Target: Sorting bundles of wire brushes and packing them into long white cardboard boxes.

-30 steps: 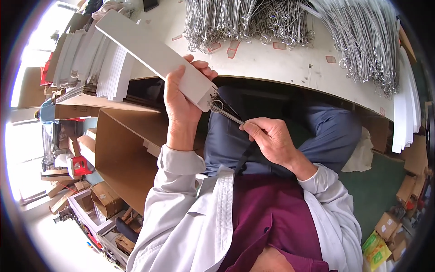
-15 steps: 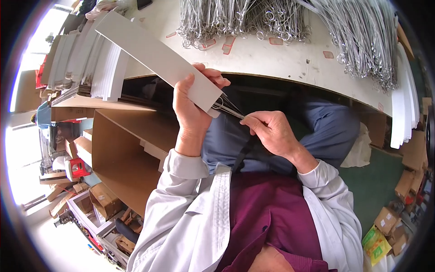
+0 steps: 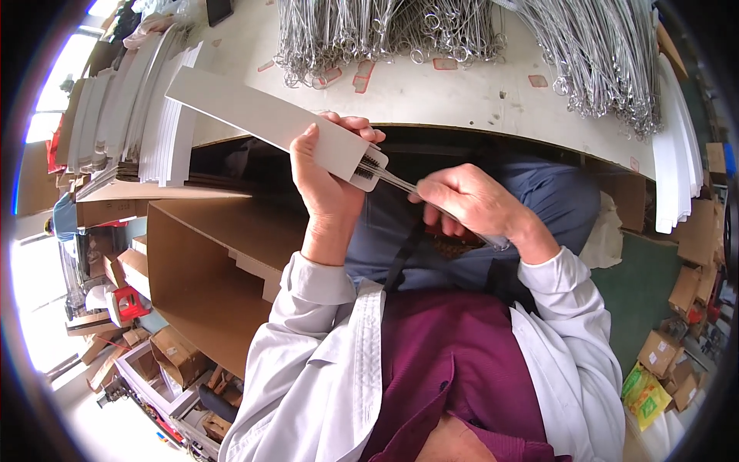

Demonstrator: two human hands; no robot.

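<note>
My left hand (image 3: pixel 327 181) is wrapped round a long narrow white box (image 3: pixel 254 115), thumb on top and fingers behind it. The box slants from upper left down to its open end near my lap, where a pale end flap (image 3: pixel 377 163) shows. Dark bristles of thin wire brushes (image 3: pixel 365 166) show in that opening. Their metal stems run out to my right hand (image 3: pixel 473 202), which is closed round them. Looped wire ends (image 3: pixel 499 243) stick out below the right palm. How many brushes are held cannot be made out.
Thick bunches of ring-ended wire brushes (image 3: pixel 385 35) (image 3: pixel 596 58) lie along the white table (image 3: pixel 431 96). White flat boxes (image 3: pixel 165 131) are stacked at the left, more white pieces (image 3: pixel 677 154) at the right. A large open carton (image 3: pixel 192 269) stands beside my left arm.
My right hand has shifted slightly right and up, and looped wire ends now show below it. The far end of the white box has dropped. Bristles now show at its mouth.
</note>
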